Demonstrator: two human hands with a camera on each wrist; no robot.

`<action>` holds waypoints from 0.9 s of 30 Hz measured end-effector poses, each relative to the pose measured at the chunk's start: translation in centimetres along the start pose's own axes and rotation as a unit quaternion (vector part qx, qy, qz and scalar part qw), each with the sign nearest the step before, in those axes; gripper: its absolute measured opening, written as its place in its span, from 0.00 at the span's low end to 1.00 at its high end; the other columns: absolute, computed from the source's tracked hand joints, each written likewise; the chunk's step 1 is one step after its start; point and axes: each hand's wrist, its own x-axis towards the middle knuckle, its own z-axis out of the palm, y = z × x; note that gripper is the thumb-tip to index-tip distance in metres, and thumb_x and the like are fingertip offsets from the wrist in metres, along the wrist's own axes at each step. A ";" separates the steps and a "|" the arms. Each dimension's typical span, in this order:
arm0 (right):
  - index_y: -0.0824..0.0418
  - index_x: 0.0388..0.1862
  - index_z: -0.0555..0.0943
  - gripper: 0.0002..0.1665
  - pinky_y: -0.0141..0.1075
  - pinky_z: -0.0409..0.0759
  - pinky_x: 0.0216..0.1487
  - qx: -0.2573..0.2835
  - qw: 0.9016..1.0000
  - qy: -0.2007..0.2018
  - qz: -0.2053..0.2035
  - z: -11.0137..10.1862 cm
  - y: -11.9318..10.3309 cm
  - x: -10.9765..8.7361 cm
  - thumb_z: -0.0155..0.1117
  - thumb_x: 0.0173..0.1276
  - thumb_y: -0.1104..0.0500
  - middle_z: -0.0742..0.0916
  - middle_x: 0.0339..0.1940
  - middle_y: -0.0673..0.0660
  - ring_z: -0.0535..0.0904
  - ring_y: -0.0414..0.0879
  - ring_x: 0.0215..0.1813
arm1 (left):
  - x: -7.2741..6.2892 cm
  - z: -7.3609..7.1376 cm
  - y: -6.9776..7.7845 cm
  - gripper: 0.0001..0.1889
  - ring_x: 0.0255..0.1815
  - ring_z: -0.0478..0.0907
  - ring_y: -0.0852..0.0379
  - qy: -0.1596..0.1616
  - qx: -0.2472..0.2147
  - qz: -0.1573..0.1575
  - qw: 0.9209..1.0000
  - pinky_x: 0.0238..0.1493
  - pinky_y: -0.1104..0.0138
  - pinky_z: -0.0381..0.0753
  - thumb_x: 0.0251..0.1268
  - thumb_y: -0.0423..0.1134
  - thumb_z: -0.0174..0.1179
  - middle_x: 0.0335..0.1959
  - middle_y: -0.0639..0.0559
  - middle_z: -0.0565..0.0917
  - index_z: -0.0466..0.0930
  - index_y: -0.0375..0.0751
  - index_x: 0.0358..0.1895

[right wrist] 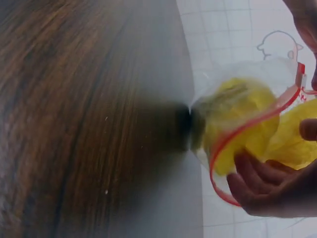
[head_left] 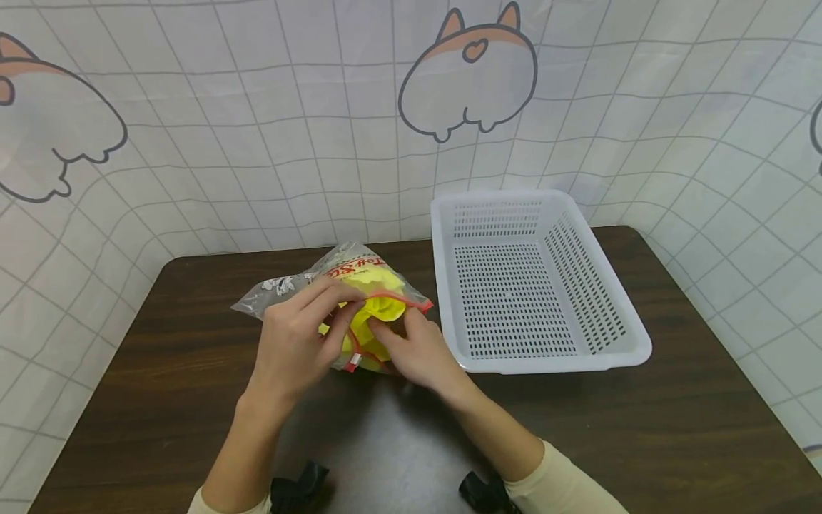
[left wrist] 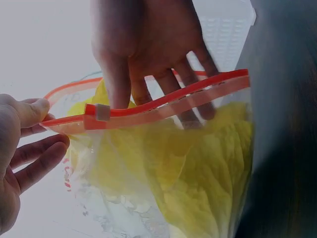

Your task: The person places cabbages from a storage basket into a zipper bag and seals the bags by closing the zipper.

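A clear zip bag (head_left: 276, 291) with red lettering stands on the table with its red-edged mouth spread wide. Inside it is a soft, crumpled yellow thing (head_left: 384, 308). My left hand (head_left: 298, 325) pinches one end of the red zip edge (left wrist: 168, 101) between thumb and fingers, close to the pale slider (left wrist: 103, 112). From the other side, my right hand (head_left: 427, 353) reaches into the mouth. In the left wrist view its fingers are extended and spread behind the near side of the bag. The right wrist view has those fingertips against the yellow material.
A white perforated plastic basket (head_left: 586, 282) stands to the right of the bag, close to my right hand. Dark wood-look tabletop (head_left: 160, 400) lies underneath. A white grid-patterned cloth (head_left: 289, 143) with cartoon prints hangs behind and at the sides.
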 end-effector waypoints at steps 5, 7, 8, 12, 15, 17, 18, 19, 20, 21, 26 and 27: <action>0.64 0.58 0.79 0.22 0.36 0.86 0.29 0.139 0.987 -0.055 0.057 0.4 -0.1 0.2 0.54 0.82 0.47 0.91 0.34 0.61 0.84 0.46 0.26 | 0.0 -0.2 0.0 0.05 0.25 0.81 0.60 0.001 0.004 0.001 1.000 0.29 0.67 0.83 0.63 0.31 0.72 0.36 0.52 0.88 0.88 0.39 0.40; 0.68 0.59 0.78 0.23 0.35 0.86 0.28 0.190 0.976 -0.074 0.081 0.6 -0.2 0.2 0.51 0.84 0.50 0.91 0.34 0.64 0.83 0.44 0.25 | 0.0 -0.2 0.0 0.04 0.26 0.81 0.60 0.001 0.007 0.003 1.000 0.29 0.67 0.83 0.65 0.32 0.72 0.36 0.52 0.88 0.88 0.38 0.40; 0.68 0.60 0.77 0.23 0.34 0.85 0.29 0.207 0.971 -0.082 0.089 0.6 -0.2 0.2 0.50 0.84 0.51 0.91 0.36 0.66 0.83 0.44 0.25 | 0.0 -0.3 0.0 0.04 0.26 0.82 0.60 0.002 0.009 0.004 1.000 0.29 0.67 0.84 0.65 0.32 0.71 0.36 0.52 0.88 0.88 0.38 0.39; 0.66 0.63 0.77 0.21 0.37 0.88 0.35 0.195 0.970 -0.106 0.095 0.4 -0.5 0.0 0.54 0.82 0.53 0.90 0.45 0.68 0.86 0.45 0.29 | 0.1 -0.4 0.0 0.05 0.26 0.83 0.60 0.011 0.016 0.002 1.000 0.30 0.66 0.85 0.62 0.31 0.73 0.36 0.51 0.88 0.88 0.38 0.39; 0.66 0.57 0.80 0.18 0.37 0.86 0.36 0.096 0.985 -0.127 0.063 -0.2 -0.9 -0.4 0.59 0.78 0.54 0.89 0.39 0.63 0.83 0.44 0.30 | 0.1 -0.6 0.0 0.07 0.25 0.84 0.58 0.022 0.025 -0.002 0.999 0.30 0.65 0.86 0.59 0.30 0.75 0.35 0.50 0.88 0.89 0.37 0.39; 0.64 0.52 0.80 0.16 0.35 0.82 0.31 0.002 0.990 -0.133 0.036 -0.8 -1.3 -0.9 0.62 0.77 0.53 0.87 0.30 0.57 0.79 0.43 0.26 | 0.1 -0.7 -0.1 0.07 0.24 0.84 0.58 0.030 0.029 -0.004 0.999 0.29 0.64 0.86 0.58 0.30 0.75 0.34 0.49 0.88 0.89 0.37 0.39; 0.64 0.49 0.80 0.15 0.34 0.79 0.28 -0.044 0.990 -0.132 0.020 -1.1 -1.6 -1.2 0.62 0.76 0.53 0.85 0.26 0.54 0.77 0.43 0.24 | 0.2 -0.8 -0.1 0.07 0.24 0.84 0.57 0.034 0.030 -0.004 0.999 0.29 0.64 0.86 0.58 0.30 0.76 0.34 0.49 0.88 0.89 0.36 0.39; 0.64 0.49 0.80 0.15 0.34 0.77 0.26 -0.082 0.988 -0.129 0.012 -1.4 -1.9 -1.5 0.63 0.76 0.52 0.85 0.23 0.52 0.77 0.43 0.22 | 0.2 -0.8 -0.1 0.08 0.24 0.83 0.57 0.037 0.030 -0.003 0.999 0.29 0.64 0.86 0.57 0.29 0.76 0.34 0.49 0.88 0.89 0.36 0.39; 0.64 0.49 0.79 0.16 0.34 0.75 0.24 -0.112 0.986 -0.126 0.007 -1.6 -2.2 -1.8 0.63 0.76 0.51 0.84 0.20 0.51 0.77 0.43 0.19 | 0.2 -0.8 -0.2 0.08 0.23 0.83 0.57 0.041 0.030 -0.003 0.999 0.28 0.64 0.86 0.57 0.29 0.76 0.33 0.48 0.88 0.89 0.36 0.39; 0.64 0.50 0.79 0.16 0.35 0.75 0.22 -0.132 0.984 -0.121 0.006 -1.8 -2.6 -2.2 0.63 0.76 0.51 0.83 0.18 0.51 0.78 0.43 0.17 | 0.2 -0.9 -0.2 0.08 0.23 0.82 0.57 0.044 0.030 -0.003 0.999 0.28 0.64 0.86 0.57 0.29 0.76 0.33 0.48 0.88 0.89 0.36 0.39; 0.63 0.57 0.82 0.18 0.35 0.75 0.20 -0.233 0.971 -0.030 -0.044 -2.3 -3.9 -3.7 0.65 0.75 0.55 0.83 0.21 0.50 0.76 0.42 0.17 | 0.3 -1.1 -0.1 0.09 0.22 0.81 0.58 0.059 0.031 0.006 0.998 0.27 0.65 0.85 0.55 0.28 0.77 0.33 0.48 0.89 0.90 0.36 0.40; 0.61 0.57 0.83 0.18 0.35 0.73 0.18 -0.265 0.963 0.002 -0.057 -2.2 -4.0 -3.9 0.66 0.74 0.55 0.82 0.23 0.50 0.74 0.43 0.18 | 0.3 -1.2 -0.1 0.10 0.22 0.81 0.58 0.061 0.033 0.008 0.998 0.28 0.65 0.85 0.55 0.27 0.77 0.33 0.48 0.89 0.90 0.36 0.40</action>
